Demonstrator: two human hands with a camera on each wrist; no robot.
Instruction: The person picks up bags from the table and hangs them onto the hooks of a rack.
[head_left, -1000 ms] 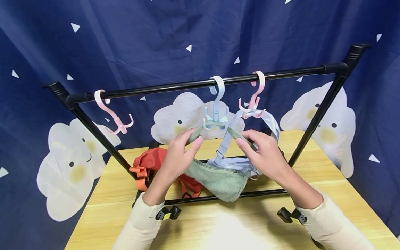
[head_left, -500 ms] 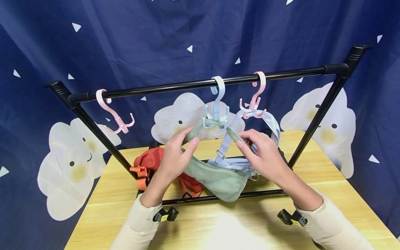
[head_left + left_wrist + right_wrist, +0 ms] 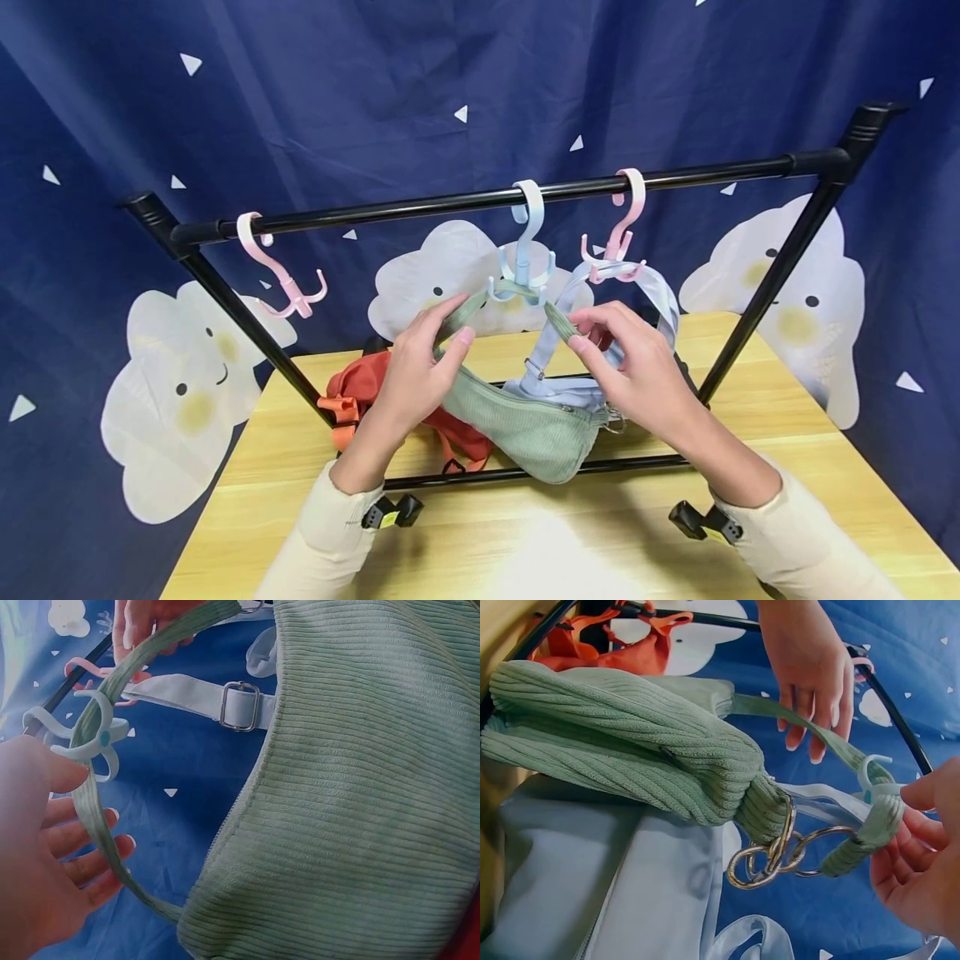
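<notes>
A green corduroy shoulder bag (image 3: 525, 421) hangs by its strap (image 3: 95, 817) from the light blue four-prong hook (image 3: 529, 229) on the black rail. Just left of that hook, my left hand (image 3: 420, 358) lies along the strap, its fingers loosely extended behind it and the thumb apart, as the left wrist view shows. To the right of the hook, my right hand (image 3: 630, 350) pinches the strap between thumb and fingers, above the metal rings (image 3: 761, 862) that join strap and bag.
Pink hooks hang at the rail's left (image 3: 273, 267) and right; the right pink hook (image 3: 622, 229) carries a light blue bag (image 3: 551, 387). A red bag (image 3: 360, 383) with orange straps lies on the wooden table (image 3: 247, 500), behind my left arm. The black rack (image 3: 780, 258) frames the area.
The left hand has loosened from the strap, its fingers opening and shifting slightly left. The right hand has moved slightly up along the strap. The strap over the hook sits a little higher.
</notes>
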